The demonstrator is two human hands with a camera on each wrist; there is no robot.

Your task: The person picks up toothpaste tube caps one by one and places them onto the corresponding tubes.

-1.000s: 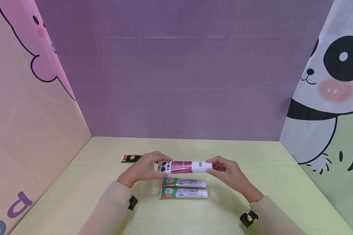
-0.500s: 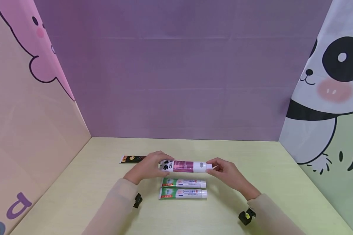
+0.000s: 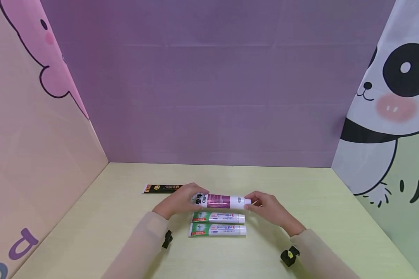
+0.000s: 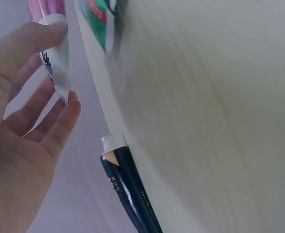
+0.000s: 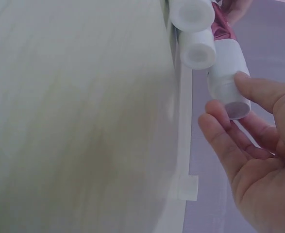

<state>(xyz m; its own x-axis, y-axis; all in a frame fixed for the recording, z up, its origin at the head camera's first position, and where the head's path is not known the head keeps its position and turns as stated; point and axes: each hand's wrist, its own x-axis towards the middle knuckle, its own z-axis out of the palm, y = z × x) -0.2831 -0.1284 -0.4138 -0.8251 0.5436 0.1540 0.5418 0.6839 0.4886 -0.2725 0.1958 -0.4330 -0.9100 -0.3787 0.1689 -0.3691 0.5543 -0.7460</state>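
Both hands hold a white and purple toothpaste tube [image 3: 219, 201], lying crosswise above the table with its cap to the right. My left hand [image 3: 183, 199] grips its flat printed end; in the left wrist view the thumb [image 4: 55, 31] presses on the tube's face. At the other end my right hand [image 3: 269, 209] pinches the white cap [image 5: 234, 104] between thumb and fingers. Just nearer to me, two green and white toothpaste tubes [image 3: 218, 217] lie side by side on the table, caps to the right. A black toothpaste tube [image 3: 162, 188] lies behind my left hand, its right part hidden.
The pale wooden table [image 3: 335, 232] runs back to a purple wall panel [image 3: 216, 97]. A pink side panel [image 3: 49, 174] stands at the left, and a panda-printed one [image 3: 377, 166] at the right. Each wrist wears a black strap [image 3: 290, 256].
The held tube has come down slightly toward me, closer to the two green and white tubes. My left hand has shifted right, uncovering more of the black tube.
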